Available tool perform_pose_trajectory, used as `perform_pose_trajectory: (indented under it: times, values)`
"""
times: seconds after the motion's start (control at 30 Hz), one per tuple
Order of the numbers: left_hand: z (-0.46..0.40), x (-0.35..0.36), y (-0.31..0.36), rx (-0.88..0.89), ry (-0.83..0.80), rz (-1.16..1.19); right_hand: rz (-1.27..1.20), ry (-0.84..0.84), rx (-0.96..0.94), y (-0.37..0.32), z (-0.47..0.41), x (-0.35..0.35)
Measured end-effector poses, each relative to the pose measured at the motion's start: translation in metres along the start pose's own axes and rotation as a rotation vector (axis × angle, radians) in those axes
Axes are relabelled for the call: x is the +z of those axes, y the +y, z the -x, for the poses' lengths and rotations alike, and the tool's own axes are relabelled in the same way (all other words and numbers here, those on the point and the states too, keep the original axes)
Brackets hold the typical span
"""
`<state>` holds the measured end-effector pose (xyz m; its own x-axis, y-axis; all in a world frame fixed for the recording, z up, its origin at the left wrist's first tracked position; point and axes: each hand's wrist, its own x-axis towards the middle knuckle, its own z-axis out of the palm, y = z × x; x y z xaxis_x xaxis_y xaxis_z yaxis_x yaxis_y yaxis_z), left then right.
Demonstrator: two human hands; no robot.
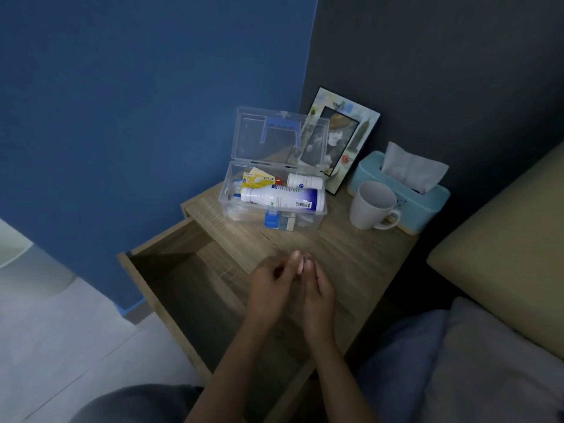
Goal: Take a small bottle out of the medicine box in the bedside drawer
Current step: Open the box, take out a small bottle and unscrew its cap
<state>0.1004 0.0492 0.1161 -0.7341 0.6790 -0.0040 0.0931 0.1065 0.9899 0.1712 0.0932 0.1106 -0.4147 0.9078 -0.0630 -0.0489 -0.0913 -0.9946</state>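
Fingers (300, 264) of both hands meet empty, short of the open medicine box (274, 193) on the tabletop; small bottle (304, 181) lies behind the large bottle (282, 198), easily grabbed by mistake

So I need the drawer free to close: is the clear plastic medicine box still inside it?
No, the clear plastic medicine box sits open on the wooden bedside tabletop.
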Motion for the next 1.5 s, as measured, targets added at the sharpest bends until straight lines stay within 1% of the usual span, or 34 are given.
perform_pose_trajectory:
  times: [0.07, 0.13, 0.37, 0.5, 0.63, 0.73, 0.87, 0.97, 1.03, 1.2, 1.33, 1.5]
  values:
    - [0.001, 0.0, -0.001, -0.022, -0.02, 0.1, -0.003, 0.004, -0.009, 0.0, 0.0, -0.001]
    - [0.002, 0.0, 0.0, 0.018, -0.045, 0.125, -0.008, 0.01, 0.003, 0.0, 0.0, 0.0]
    - [-0.002, 0.0, -0.007, 0.028, -0.002, 0.034, -0.048, 0.02, 0.035, 0.003, -0.001, 0.0]
    - [-0.005, -0.002, -0.004, 0.065, -0.059, 0.017, -0.031, 0.021, 0.033, 0.003, -0.002, -0.001]
    - [-0.005, -0.001, -0.005, 0.062, -0.043, -0.067, -0.039, 0.007, 0.027, 0.003, -0.002, -0.001]
    - [-0.005, -0.003, -0.004, 0.029, -0.068, 0.04, -0.061, -0.004, 0.033, 0.005, -0.005, -0.002]
    - [-0.008, -0.006, -0.004, 0.065, -0.123, 0.095, -0.125, -0.024, 0.086, 0.007, -0.007, -0.005]
    - [-0.011, -0.005, -0.006, 0.079, -0.134, 0.034, -0.272, -0.061, 0.177, 0.005, -0.008, -0.008]
    - [-0.013, -0.005, -0.006, 0.081, -0.151, 0.013, -0.295, -0.087, 0.194, 0.003, -0.009, -0.013]
    - [-0.017, -0.008, -0.006, 0.024, -0.166, 0.004, -0.194, -0.123, 0.187, -0.001, -0.009, -0.022]
    - [-0.015, -0.004, -0.003, -0.051, -0.158, 0.079, -0.094, -0.127, 0.159, -0.001, -0.01, -0.021]
    - [-0.015, -0.005, -0.006, -0.15, -0.169, 0.107, -0.114, -0.118, 0.199, -0.001, -0.013, -0.021]
